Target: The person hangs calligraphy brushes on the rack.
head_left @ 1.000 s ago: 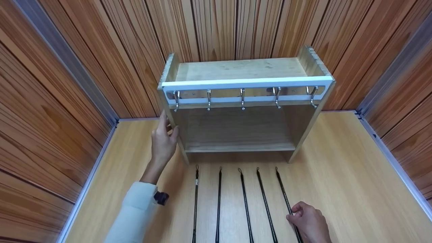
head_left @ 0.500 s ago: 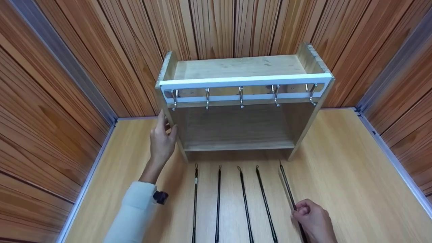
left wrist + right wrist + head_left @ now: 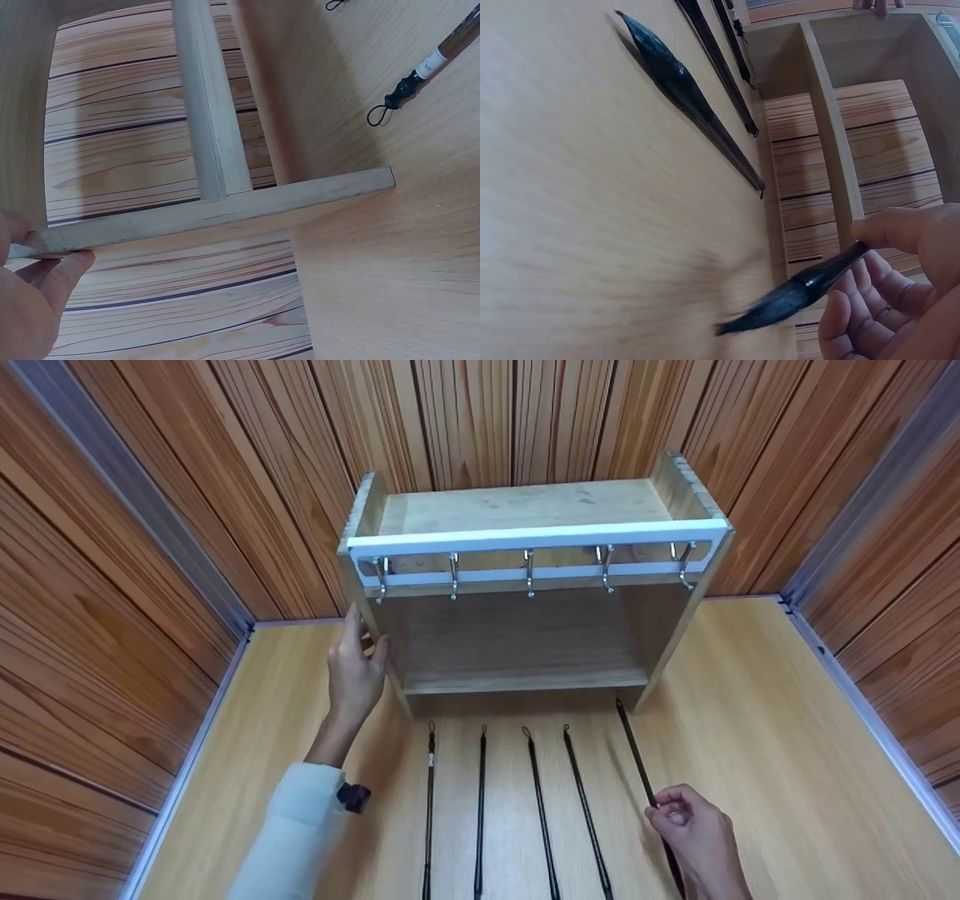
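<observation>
Your right hand (image 3: 697, 836) pinches a brush (image 3: 636, 746) between thumb and fingers; you have it by the handle close to its dark tuft (image 3: 776, 306), with the far end pointing at the foot of the rack's right side. That brush slants above the table (image 3: 780, 735), its shadow falling just beside it. Your left hand (image 3: 356, 675) holds the left side panel (image 3: 150, 229) of the rack (image 3: 517, 506), thumb on one face and fingers on the other. Near your right hand, four other brushes (image 3: 545, 817) lie side by side on the table, spaced apart, their looped ends toward the rack; the leftmost carries a white label (image 3: 431, 64) near its loop. The rack stands upright in front of you, with a white bar (image 3: 450, 540) along its upper front and five metal hooks (image 3: 529, 574) on it. Your left arm shows a pale sleeve (image 3: 289, 832) and a dark band (image 3: 353, 797) at the wrist. Wood-plank walls (image 3: 472, 427) rise behind the rack and at both sides, with grey strips (image 3: 142, 502) at the corners.
</observation>
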{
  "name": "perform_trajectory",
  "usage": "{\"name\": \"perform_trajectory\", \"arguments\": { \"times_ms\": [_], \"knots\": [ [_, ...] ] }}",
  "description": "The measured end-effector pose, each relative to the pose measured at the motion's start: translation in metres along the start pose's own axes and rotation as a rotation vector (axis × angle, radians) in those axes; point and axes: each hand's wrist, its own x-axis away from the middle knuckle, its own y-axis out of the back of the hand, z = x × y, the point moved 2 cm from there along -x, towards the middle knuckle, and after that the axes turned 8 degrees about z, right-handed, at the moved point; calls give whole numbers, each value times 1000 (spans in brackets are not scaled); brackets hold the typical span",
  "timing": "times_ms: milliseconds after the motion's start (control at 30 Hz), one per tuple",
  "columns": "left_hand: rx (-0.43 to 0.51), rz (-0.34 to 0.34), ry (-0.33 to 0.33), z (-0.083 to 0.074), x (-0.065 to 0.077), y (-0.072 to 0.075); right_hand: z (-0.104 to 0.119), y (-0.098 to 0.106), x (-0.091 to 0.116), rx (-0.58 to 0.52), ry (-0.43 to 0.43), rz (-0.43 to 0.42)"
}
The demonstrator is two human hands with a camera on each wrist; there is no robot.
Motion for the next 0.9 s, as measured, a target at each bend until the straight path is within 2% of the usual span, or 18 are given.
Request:
{"name": "perform_trajectory", "arguments": {
  "times_ms": [300, 533, 667, 900],
  "knots": [
    [-7, 3, 24, -3, 0, -1, 9, 0, -1, -82, 79, -91],
    [-27, -5, 8, -2, -1, -4, 16, 1, -2, -183, 173, -196],
    [-28, -7, 4, -2, -1, -4, 19, 2, -3, -232, 202, -213],
    [-25, -4, 12, -1, 0, -4, 22, 6, -5, -231, 229, -229]
  ]
}}
